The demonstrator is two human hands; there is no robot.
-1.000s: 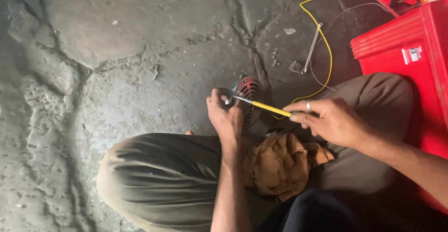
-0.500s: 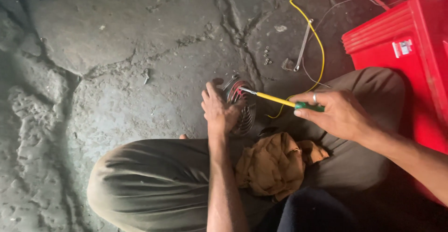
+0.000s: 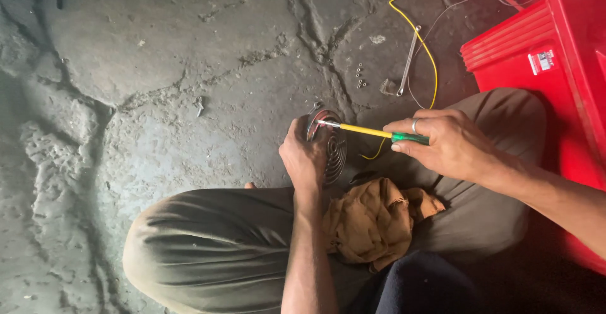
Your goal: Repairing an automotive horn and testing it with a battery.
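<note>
Since a second ago the screwdriver (image 3: 372, 132), gripped in the right hand (image 3: 451, 147), has leveled out with its tip at the metal grille (image 3: 331, 150), which the left hand (image 3: 304, 157) fingers clasp upright on the floor (image 3: 158, 68) by the knees, so the work looks engaged.

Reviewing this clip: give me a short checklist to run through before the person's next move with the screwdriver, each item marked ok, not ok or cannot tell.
1. Left hand grips the round metal grille and holds it on edge over the floor: ok.
2. Right hand holds the screwdriver by its green handle: ok.
3. Screwdriver tip reaches the grille's upper rim: ok.
4. Tip seated in a screw head: cannot tell, too small to see.
5. Yellow wire kept away from the tool: not ok, it runs under the shaft.
6. Loose small nuts and the spanner lie on the floor away from the hands: ok.
</note>
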